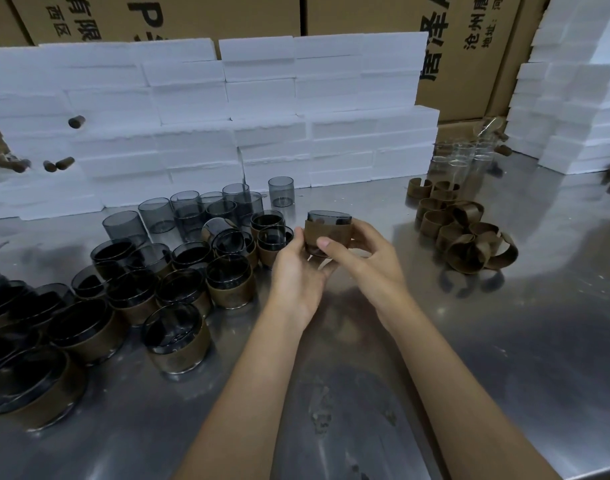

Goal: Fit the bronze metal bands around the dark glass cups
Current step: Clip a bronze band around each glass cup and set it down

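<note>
Both hands [298, 271] [362, 258] hold one banded dark cup [327, 233].

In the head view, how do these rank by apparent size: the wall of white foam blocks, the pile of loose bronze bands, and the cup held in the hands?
1. Wall of white foam blocks, by far the largest.
2. Pile of loose bronze bands.
3. Held cup, gripped by the left hand and right hand.
Nearness to the camera does not change this order.
</note>
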`<state>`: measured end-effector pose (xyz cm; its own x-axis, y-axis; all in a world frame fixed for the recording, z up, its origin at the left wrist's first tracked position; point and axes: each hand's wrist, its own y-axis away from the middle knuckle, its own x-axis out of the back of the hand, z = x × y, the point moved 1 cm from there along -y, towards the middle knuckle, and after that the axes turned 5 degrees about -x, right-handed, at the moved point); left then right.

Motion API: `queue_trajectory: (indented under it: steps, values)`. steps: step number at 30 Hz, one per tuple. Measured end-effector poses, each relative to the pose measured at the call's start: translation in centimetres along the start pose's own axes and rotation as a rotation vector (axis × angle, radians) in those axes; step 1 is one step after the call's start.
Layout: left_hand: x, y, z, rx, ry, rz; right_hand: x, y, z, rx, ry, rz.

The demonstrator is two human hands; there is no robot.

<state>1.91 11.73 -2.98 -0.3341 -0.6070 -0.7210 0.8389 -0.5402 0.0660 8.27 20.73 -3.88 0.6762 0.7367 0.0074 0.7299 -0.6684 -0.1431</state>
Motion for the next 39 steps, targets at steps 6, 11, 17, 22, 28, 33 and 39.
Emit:
queue_trajectory:
  steps: [6, 11, 17, 22, 28, 33, 39]
  values:
    - [0.3, -0.5, 0.0, -0.160, -0.479, 0.012, 0.1, -0.6, 1.3, -0.016, 0.330, 0.089]
    - [0.2, -0.2, 0.0, -0.388, -0.929, 0.002, -0.1, -0.7, 2.1, -0.117, 0.392, 0.004]
    - [-0.4, 1.6, 1.1, -0.672, -1.191, 0.012, -0.5, -0.4, 1.3, -0.109, 0.342, -0.064]
    - [-1.6, -2.0, 5.0, -0.707, -1.285, 0.086, 0.3, -1.9, 1.4, -0.128, 0.110, 0.166]
    - [-2.8, -13.2, 9.4, -0.290, -1.853, 0.022, 0.3, -2.9, 1.9, -0.130, 0.004, 0.224]
    - [-1.0, -19.7, 8.3, 0.004, -2.172, -0.012, 0.6, -3.7, 2.8, -0.128, -0.017, 0.234]
    - [0.3, -22.6, 6.6, -0.132, -2.247, -0.033, 0.8, -4.0, 3.3, -0.127, -0.031, 0.226]
